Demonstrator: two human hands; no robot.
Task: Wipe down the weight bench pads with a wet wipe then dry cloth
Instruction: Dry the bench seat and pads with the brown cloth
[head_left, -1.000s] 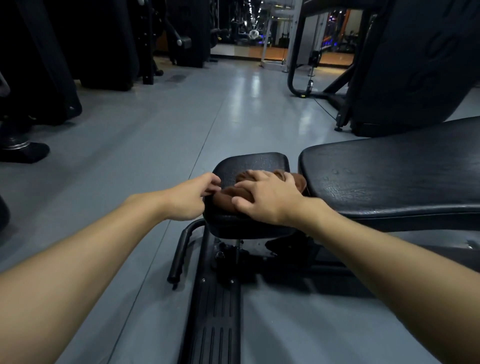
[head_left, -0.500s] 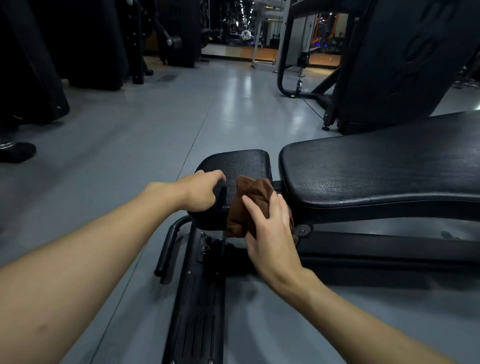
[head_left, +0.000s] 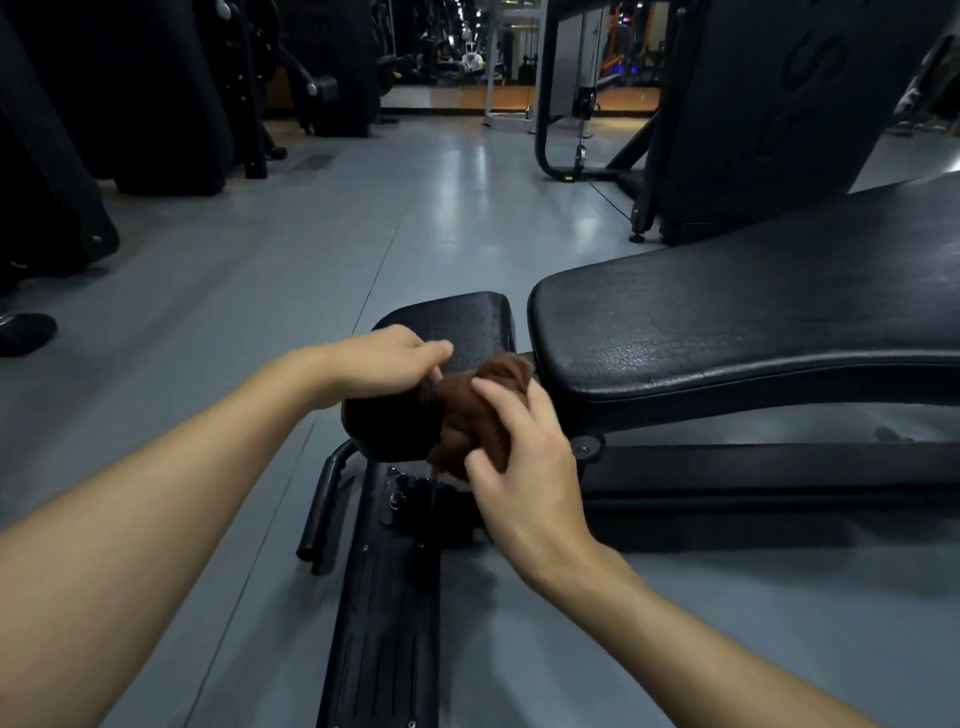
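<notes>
A dim gym is stretching away over a glossy grey floor (head_left: 441, 208), with dark machines (head_left: 171, 104) standing along the left and a black shoe (head_left: 26, 332) showing at the far left edge. The person's left hand (head_left: 384, 364) is reaching in from the lower left and holding the near left corner of the seat pad (head_left: 462, 319), fingers lying over its top and the thumb pointing down its near face. Below that, a black handle (head_left: 322, 499) and the ribbed bench base (head_left: 384, 623) are sitting on the floor. Just to the right, a bunched brown cloth (head_left: 483, 405) is pressing against the near right side of the seat pad, close to the gap between the two pads. The right hand (head_left: 524, 467) is gripping this cloth with curled fingers, slightly blurred. Further right, the long back pad (head_left: 727, 322) is running off toward the edge, and a tall black machine (head_left: 779, 104) is standing behind it.
</notes>
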